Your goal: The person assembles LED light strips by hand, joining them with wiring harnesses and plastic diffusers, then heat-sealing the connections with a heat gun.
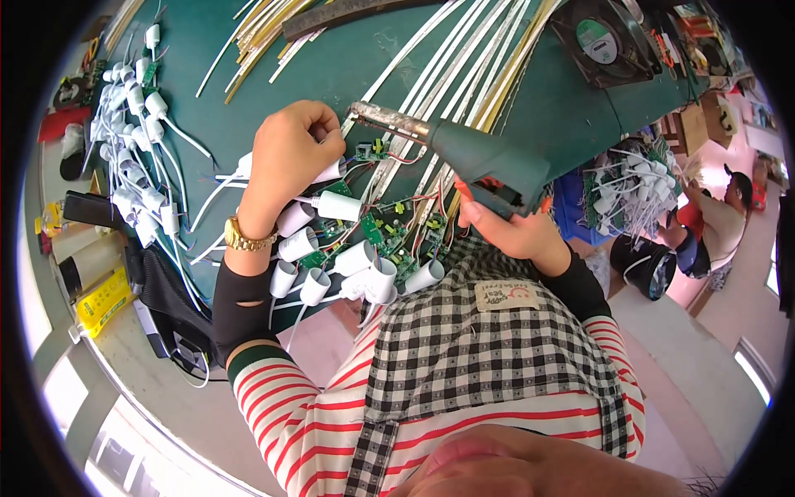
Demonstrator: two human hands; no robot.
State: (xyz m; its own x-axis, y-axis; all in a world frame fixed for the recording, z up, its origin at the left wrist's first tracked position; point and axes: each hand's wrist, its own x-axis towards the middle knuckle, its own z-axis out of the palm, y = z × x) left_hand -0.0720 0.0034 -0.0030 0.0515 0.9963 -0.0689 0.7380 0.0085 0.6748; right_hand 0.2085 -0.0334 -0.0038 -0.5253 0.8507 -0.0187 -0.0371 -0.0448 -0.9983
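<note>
My right hand (512,229) grips a dark green soldering gun (472,151) by its handle, a finger on the orange trigger. Its crusted metal barrel points left, the tip close to my left hand (291,153). That hand is closed over a small part with white wires above the green workbench (331,66); what it pinches is hidden by the fingers. A gold watch (247,238) sits on its wrist. Under both hands lie several small green circuit boards (389,232) and white cylindrical housings (331,265).
Long white and yellow strips (464,58) fan across the bench top. More wired white housings (137,132) pile at the left. A black fan (604,41) stands at top right. A bin of wired parts (629,195) and another person (720,219) are at right.
</note>
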